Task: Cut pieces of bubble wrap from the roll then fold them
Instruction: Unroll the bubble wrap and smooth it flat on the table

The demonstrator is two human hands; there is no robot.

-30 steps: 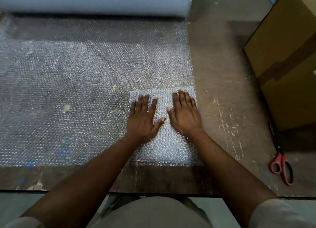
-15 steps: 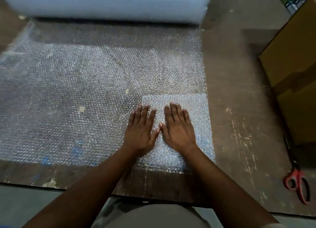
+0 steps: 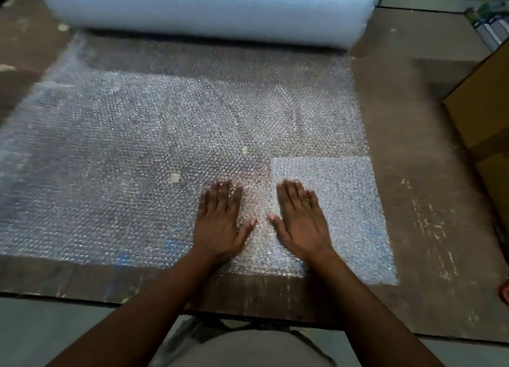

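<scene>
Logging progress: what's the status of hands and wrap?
Left hand flat on clear unrolled bubble-wrap sheet. Right hand flat on whitish folded bubble-wrap square. Big white roll behind. Nothing blocking.

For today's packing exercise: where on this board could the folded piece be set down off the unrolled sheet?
Free: bare board between the folded piece and the cardboard box; also the near strip before the sheet. Crowded: centre, under both hands.

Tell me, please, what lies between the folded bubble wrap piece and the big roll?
In the head view, only the unrolled bubble wrap sheet lies between the folded piece and the roll; nothing rests on it there.
</scene>
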